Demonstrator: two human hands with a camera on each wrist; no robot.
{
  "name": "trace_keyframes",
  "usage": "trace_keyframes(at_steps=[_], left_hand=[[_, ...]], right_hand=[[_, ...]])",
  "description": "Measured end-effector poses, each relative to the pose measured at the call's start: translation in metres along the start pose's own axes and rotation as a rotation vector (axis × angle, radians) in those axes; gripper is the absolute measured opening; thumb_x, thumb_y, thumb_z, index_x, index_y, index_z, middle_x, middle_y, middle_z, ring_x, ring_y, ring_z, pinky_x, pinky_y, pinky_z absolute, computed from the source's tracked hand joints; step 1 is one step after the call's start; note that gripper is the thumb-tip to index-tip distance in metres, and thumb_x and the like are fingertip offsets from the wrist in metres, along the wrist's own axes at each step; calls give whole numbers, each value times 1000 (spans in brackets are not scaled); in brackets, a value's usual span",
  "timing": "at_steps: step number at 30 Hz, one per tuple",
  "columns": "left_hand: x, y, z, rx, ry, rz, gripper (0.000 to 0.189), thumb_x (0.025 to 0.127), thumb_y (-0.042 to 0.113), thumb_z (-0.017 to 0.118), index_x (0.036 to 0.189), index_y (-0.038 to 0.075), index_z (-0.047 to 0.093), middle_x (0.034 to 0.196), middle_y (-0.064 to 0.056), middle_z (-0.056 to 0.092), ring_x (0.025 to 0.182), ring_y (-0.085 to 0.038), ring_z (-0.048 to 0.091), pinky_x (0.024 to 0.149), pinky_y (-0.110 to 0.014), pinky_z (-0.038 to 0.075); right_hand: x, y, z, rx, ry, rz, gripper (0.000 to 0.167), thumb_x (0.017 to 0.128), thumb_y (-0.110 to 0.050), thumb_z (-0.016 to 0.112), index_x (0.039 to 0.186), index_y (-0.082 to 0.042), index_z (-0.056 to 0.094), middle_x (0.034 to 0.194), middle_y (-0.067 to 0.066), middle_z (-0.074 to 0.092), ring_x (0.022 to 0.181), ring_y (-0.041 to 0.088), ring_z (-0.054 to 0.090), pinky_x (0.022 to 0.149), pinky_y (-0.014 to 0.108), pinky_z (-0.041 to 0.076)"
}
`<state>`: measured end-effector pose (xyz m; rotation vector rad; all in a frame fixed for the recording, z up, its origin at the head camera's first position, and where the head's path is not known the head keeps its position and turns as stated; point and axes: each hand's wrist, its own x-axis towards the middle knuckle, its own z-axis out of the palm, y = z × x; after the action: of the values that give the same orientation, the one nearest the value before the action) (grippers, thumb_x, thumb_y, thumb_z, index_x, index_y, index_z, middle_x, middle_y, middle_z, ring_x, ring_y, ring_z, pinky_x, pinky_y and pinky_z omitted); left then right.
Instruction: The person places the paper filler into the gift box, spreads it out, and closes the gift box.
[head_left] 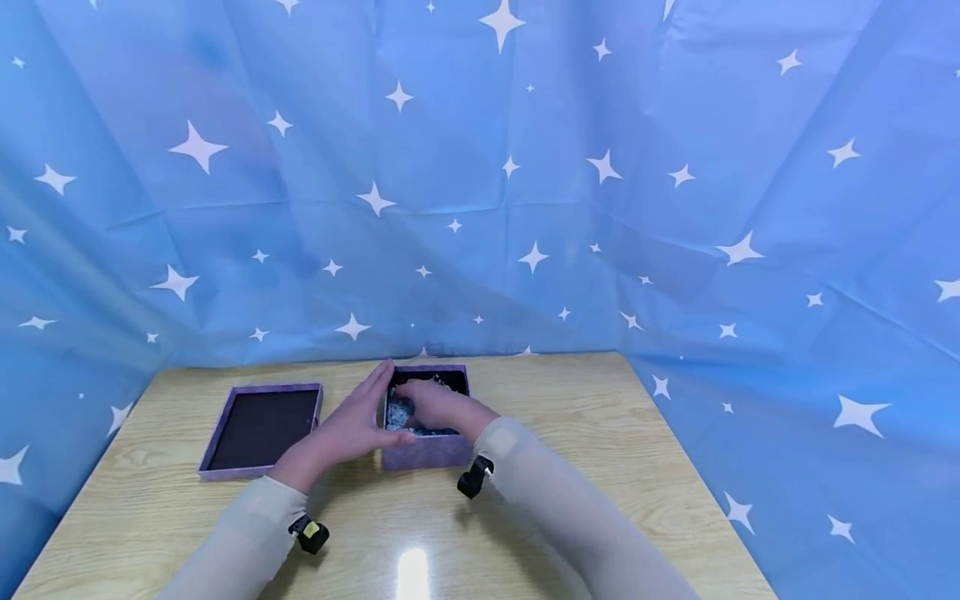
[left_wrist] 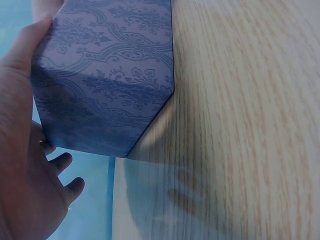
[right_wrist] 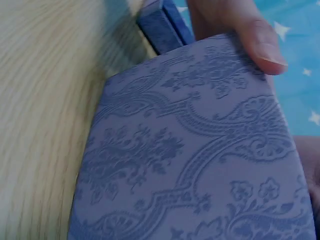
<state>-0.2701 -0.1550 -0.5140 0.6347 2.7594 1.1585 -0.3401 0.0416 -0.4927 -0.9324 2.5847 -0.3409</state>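
Note:
A purple box (head_left: 427, 452) with a raised floral pattern stands on the table, its top uncovered and its inside dark. My left hand (head_left: 352, 427) holds the box's left side, thumb at the front rim and fingers stretched toward the back corner. In the left wrist view, that hand (left_wrist: 25, 145) is beside the patterned wall. My right hand (head_left: 438, 408) reaches down into the box over a crumpled, pale blue-grey glittery material (head_left: 400, 412). The right fingertips are mostly hidden inside, so their grip does not show. In the right wrist view the box front (right_wrist: 190, 150) fills most of the picture.
Left of the box lies a shallow purple lid (head_left: 262, 429), its black inside facing up. Both rest on a light wood table (head_left: 600, 467). A blue cloth with white stars (head_left: 450, 275) hangs behind the table and along its sides.

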Motion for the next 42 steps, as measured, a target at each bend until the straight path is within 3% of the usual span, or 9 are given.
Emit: trace_keyframes(at_steps=[5, 10, 16, 21, 28, 33, 39, 42], left_hand=[[0, -2, 2, -5, -3, -2, 131, 92, 67, 83, 179, 18, 0, 186, -5, -4, 168, -45, 9, 128, -70, 28], [1, -1, 3, 8, 2, -2, 133, 90, 70, 83, 179, 17, 0, 186, -7, -4, 167, -47, 12, 127, -71, 29], [0, 2, -2, 13, 6, -4, 135, 89, 70, 84, 179, 13, 2, 186, -9, -1, 167, -48, 13, 127, -71, 29], [0, 0, -1, 23, 6, -4, 134, 89, 72, 83, 179, 15, 2, 186, -9, -2, 167, -47, 12, 128, -70, 28], [2, -1, 1, 33, 10, 1, 135, 88, 74, 82, 179, 15, 2, 186, -8, -1, 167, -47, 12, 128, -69, 28], [1, 0, 1, 40, 7, 3, 135, 88, 74, 82, 179, 14, 2, 186, -9, -1, 167, -47, 12, 128, -69, 28], [1, -2, 2, 26, -5, -16, 134, 90, 72, 82, 179, 16, 0, 186, -8, -3, 167, -48, 13, 126, -71, 30], [2, -3, 2, 28, 0, -14, 133, 90, 71, 82, 180, 16, 0, 186, -9, -3, 166, -49, 14, 125, -73, 31]], right_hand=[[-10, 0, -8, 24, -14, -44, 54, 103, -19, 83, 154, -12, 65, 155, 6, 64, 141, 21, 61, 115, 35, 52], [-30, 1, -32, 20, 19, -96, 54, 100, -14, 86, 151, -9, 67, 151, 6, 66, 139, 24, 62, 111, 37, 55], [-44, 2, -49, -220, -45, -56, 58, 99, -11, 86, 154, -12, 66, 155, 7, 63, 142, 24, 60, 113, 36, 53], [-39, 8, -39, -416, -95, -19, 52, 104, -4, 78, 153, -21, 69, 157, 3, 63, 135, 20, 66, 112, 34, 54], [-27, 13, -22, -591, -55, -30, 48, 111, -5, 67, 151, -30, 70, 153, -5, 67, 137, 18, 65, 117, 37, 50], [-32, 14, -31, -512, -60, -64, 48, 106, -7, 76, 151, -22, 71, 149, -3, 69, 136, 19, 65, 116, 36, 51], [-45, 15, -56, -147, -46, -154, 62, 95, -15, 91, 152, -10, 66, 153, 5, 65, 137, 24, 64, 112, 34, 54], [-44, 16, -60, -11, -100, -181, 65, 96, -15, 90, 155, -11, 64, 154, 6, 63, 131, 24, 67, 104, 33, 58]])
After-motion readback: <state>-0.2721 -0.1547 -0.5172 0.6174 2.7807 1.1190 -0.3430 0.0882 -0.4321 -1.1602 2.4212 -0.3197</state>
